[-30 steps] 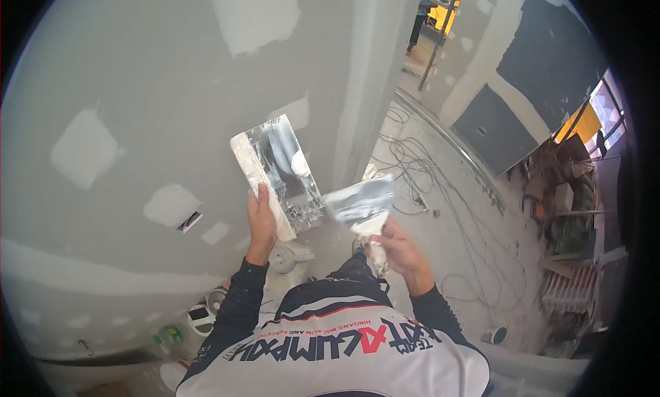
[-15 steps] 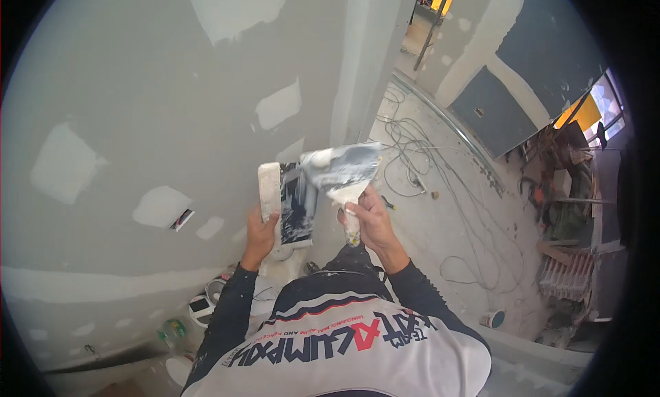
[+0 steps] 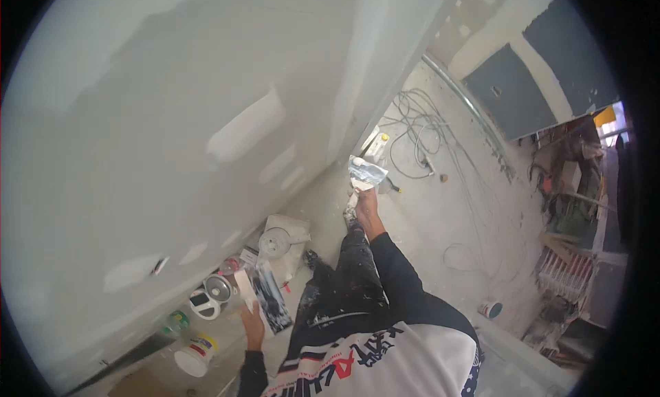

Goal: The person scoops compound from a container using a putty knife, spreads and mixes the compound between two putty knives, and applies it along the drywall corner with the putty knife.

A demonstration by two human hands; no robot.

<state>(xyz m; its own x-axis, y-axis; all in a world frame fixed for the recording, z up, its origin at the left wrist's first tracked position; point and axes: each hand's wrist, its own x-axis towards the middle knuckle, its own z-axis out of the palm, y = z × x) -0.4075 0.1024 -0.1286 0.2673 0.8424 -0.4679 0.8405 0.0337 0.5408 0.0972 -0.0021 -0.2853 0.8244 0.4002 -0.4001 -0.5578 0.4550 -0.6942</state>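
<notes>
My left hand, lowered at my left side, is wrapped around the white, compound-caked grip of a wide taping knife. Its long dark blade is smeared with white and faces my leg. Farther off, ahead of my right leg, my right hand grips the handle of a putty knife. A flared metal blade carries a lump of white joint compound near its left corner. The two tools are well apart, and neither touches the grey drywall, which has white filled patches.
Along the wall base stand a white bucket, a green-labelled bottle and a white round-headed device. Grey cables coil on the dusty floor beyond my right hand. Piled clutter lines the right side; a small tub sits nearer.
My hands have separated: the left lowered the taping knife toward my left side, and the right moved the putty knife forward and down, away from me. My view has shifted, showing more floor.
</notes>
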